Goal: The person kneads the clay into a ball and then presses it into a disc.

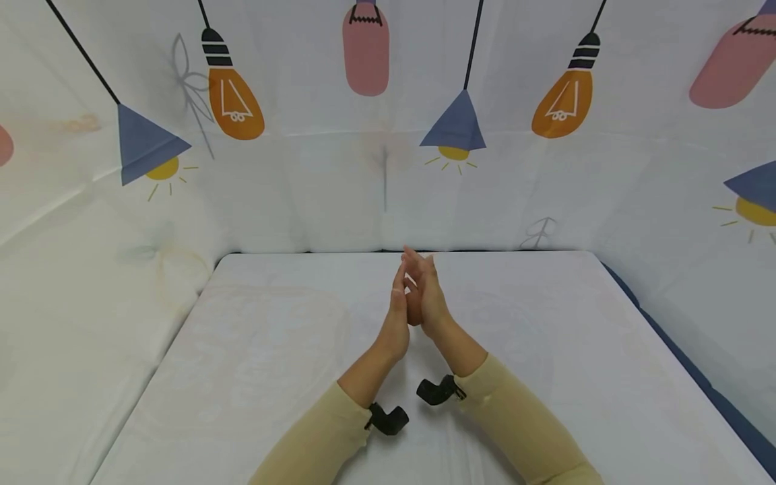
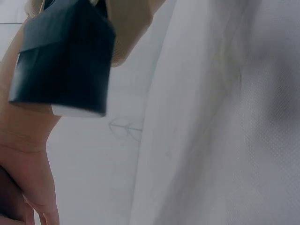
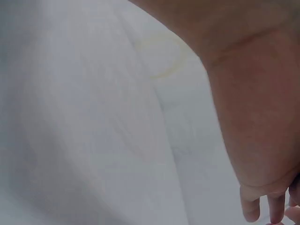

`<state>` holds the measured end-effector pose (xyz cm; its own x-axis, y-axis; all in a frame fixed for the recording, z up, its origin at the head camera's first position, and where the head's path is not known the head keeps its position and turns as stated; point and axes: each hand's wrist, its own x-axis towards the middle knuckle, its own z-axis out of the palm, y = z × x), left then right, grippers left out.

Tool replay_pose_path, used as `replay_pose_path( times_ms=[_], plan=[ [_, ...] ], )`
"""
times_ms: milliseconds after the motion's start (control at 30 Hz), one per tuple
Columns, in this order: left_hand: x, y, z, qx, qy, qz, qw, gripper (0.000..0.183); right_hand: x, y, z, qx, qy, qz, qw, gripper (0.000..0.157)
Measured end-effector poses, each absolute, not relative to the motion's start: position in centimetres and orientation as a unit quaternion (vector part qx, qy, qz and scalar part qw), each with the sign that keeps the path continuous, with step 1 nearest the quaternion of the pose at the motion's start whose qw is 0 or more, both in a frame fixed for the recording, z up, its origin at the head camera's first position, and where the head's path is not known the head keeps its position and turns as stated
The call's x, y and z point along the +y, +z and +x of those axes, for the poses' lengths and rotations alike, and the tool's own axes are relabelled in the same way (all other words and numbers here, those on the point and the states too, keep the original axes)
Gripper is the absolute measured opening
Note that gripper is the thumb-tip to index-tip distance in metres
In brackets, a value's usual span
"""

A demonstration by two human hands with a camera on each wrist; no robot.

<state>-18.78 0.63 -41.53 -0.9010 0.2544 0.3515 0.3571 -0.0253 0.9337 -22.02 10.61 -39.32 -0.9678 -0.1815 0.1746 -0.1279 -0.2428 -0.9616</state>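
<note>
Over the middle of the table, my left hand (image 1: 395, 327) and right hand (image 1: 433, 300) meet in the head view. They lean together at the fingers, with a gap between the palms lower down. The fingers look mostly straight and point away from me; some are hidden behind the right hand. No object shows between them. The left wrist view catches a bare wrist and part of a hand (image 2: 28, 173) at its left edge. In the right wrist view, a forearm and the heel of a hand (image 3: 258, 117) fill the right side, fingertips at the bottom.
A white-covered table (image 1: 273, 350) lies under both arms. Behind it hangs a white cloth (image 1: 315, 182) printed with lamps and bulbs. Small black wrist cameras, one on the left sleeve (image 1: 390, 420) and one on the right sleeve (image 1: 435, 391), sit close to each other.
</note>
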Motion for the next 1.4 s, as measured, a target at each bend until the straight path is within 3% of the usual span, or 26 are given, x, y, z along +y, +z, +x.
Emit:
replay_pose_path(
  times_ms=[400,633,800,1133,1400],
  plan=[
    [0.2,-41.3,-19.8,-0.672,-0.716,-0.177,0.073,0.102,9.4,-39.9,-20.9,0.644,-0.742,-0.186,0.028,0.074],
    [-0.8,-41.5,-20.4,-0.66,-0.732,-0.142,0.091,0.103,8.9,-39.8,-20.0,0.641,-0.732,-0.226,0.048,0.09],
    [-1.5,-42.1,-20.6,-0.658,-0.735,-0.139,0.089,0.098,8.9,-39.6,-19.4,0.625,-0.736,-0.253,0.064,0.091],
    [-1.7,-42.3,-20.4,-0.702,-0.688,-0.185,0.029,0.087,9.7,-38.5,-19.2,0.616,-0.751,-0.236,0.02,0.087],
    [-1.0,-42.2,-19.9,-0.725,-0.652,-0.221,0.019,0.099,10.0,-37.6,-19.7,0.628,-0.755,-0.18,-0.047,0.075]
  ],
)
